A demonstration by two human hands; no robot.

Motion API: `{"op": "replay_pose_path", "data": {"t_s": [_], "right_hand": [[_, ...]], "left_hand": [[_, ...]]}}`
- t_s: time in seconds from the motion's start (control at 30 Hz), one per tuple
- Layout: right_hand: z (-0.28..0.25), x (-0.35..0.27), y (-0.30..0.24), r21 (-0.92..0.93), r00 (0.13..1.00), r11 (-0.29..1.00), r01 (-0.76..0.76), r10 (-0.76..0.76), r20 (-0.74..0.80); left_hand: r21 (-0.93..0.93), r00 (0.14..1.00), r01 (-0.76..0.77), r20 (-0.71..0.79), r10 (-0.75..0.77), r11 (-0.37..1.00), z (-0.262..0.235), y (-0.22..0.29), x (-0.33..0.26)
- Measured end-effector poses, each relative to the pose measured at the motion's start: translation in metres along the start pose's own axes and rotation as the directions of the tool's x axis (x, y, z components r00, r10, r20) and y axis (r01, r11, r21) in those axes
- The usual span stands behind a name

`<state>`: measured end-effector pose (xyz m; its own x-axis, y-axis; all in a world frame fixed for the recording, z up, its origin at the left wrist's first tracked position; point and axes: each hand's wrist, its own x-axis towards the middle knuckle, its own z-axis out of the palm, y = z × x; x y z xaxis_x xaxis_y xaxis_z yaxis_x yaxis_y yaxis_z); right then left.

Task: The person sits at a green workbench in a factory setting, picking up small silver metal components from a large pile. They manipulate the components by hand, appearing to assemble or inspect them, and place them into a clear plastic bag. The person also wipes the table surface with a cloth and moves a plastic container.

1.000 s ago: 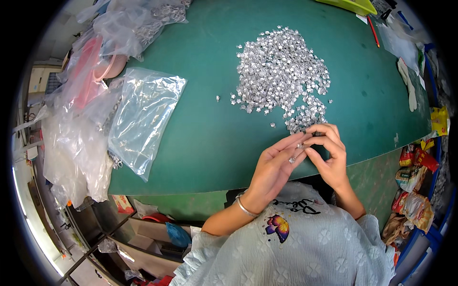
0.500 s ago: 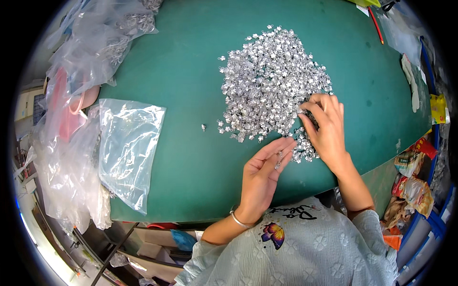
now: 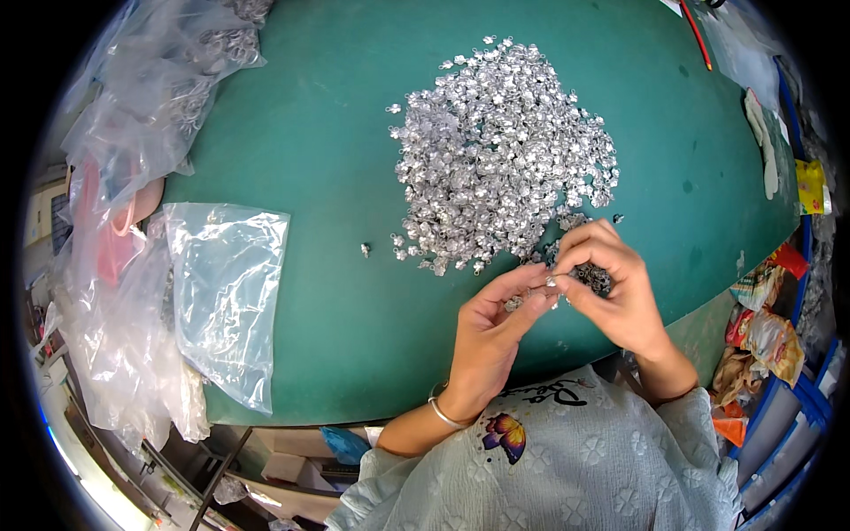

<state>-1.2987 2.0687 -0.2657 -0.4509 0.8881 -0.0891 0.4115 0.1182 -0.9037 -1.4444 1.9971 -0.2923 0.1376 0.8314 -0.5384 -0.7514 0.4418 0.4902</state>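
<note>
Silver charms (image 3: 500, 159) are lying heaped on the green table (image 3: 310, 133); just below the heap, left hand (image 3: 492, 329) and right hand (image 3: 611, 288) are pinching one charm (image 3: 551, 281) together.

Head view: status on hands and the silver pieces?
Left hand and right hand meet, pinching small silver pieces. Pile of silver pieces just beyond. Nothing blocking.

two bare hands are showing, the left hand (image 3: 496, 332) and the right hand (image 3: 615, 288). one heap of small silver metal pieces (image 3: 500, 155) is lying on one green table (image 3: 310, 142), far too many pieces to count, with one stray piece (image 3: 365, 250) sitting apart. one flat clear plastic bag (image 3: 226, 301) is lying alone; several more crumpled clear bags (image 3: 150, 97) are piling up, number unclear. one bracelet (image 3: 445, 416) is circling a wrist.
</note>
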Motion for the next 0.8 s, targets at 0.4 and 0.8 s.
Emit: {"op": "replay_pose_path", "data": {"t_s": [0.4, 0.8], "right_hand": [[-0.012, 0.056, 0.023, -0.583, 0.967, 0.802, 0.131, -0.233, -0.102], [-0.009, 0.014, 0.017, -0.385, 0.874, 0.817, 0.428, -0.267, 0.406]], "left_hand": [[-0.026, 0.983, 0.177, 0.056, -0.175, 0.984, -0.010, 0.000, 0.005], [0.102, 0.958, 0.231, 0.149, -0.245, 0.968, -0.010, 0.002, 0.004]]}}
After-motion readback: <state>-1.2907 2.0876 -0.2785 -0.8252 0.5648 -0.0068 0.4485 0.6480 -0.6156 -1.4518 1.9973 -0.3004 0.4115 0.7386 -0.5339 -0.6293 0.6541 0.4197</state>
